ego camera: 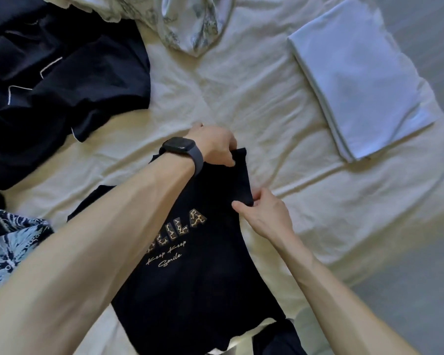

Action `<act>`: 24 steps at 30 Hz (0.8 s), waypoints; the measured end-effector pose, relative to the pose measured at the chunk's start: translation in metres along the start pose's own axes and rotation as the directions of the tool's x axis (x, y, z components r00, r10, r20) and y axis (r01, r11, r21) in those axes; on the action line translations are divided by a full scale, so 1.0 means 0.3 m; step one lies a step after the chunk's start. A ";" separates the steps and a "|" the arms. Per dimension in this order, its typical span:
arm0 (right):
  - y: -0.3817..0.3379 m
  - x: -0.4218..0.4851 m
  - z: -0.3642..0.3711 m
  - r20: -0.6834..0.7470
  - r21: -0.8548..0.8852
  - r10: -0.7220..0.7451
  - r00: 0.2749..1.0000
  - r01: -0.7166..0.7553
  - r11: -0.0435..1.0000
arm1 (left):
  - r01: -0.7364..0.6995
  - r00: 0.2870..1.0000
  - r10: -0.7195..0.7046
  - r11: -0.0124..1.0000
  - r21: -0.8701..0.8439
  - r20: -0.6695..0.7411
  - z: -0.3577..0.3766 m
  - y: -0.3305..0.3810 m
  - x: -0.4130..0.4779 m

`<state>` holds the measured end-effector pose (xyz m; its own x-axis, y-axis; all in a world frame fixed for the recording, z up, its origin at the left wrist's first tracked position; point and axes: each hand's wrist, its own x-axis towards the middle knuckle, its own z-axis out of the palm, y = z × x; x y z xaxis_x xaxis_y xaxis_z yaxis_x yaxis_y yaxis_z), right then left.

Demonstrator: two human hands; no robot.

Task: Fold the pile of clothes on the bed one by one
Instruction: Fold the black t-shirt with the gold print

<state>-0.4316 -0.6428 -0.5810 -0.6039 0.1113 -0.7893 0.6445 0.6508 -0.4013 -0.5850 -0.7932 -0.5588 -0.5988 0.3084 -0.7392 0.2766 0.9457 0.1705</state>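
Item: our black printed T-shirt (190,290), flat on the bed sheet (267,111), long axis running away from us, its right-side sleeve (241,175) pinched by our left hand (215,147) at the far end and our right hand (264,216) nearer, the body lying leftward of both grips.

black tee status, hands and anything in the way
Left hand, right hand both pinch edge of black tee. Tee lying on bed, print up. Dark pile apart at left, no clothes on tee.

Likely a home bedroom: rumpled bed (241,98), strewn clothes (62,73).
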 end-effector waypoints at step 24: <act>0.008 -0.319 0.292 0.193 0.505 0.233 0.953 -0.300 0.809 | 0.283 0.771 -0.619 0.547 -0.788 -0.152 0.435 -0.245 -0.494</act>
<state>-0.3310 -0.7177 -0.5471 -0.3347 0.1134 -0.9355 0.9397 0.1140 -0.3224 -0.4185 -0.9218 -0.5468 -0.7471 -0.3319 -0.5759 -0.6105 0.6852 0.3971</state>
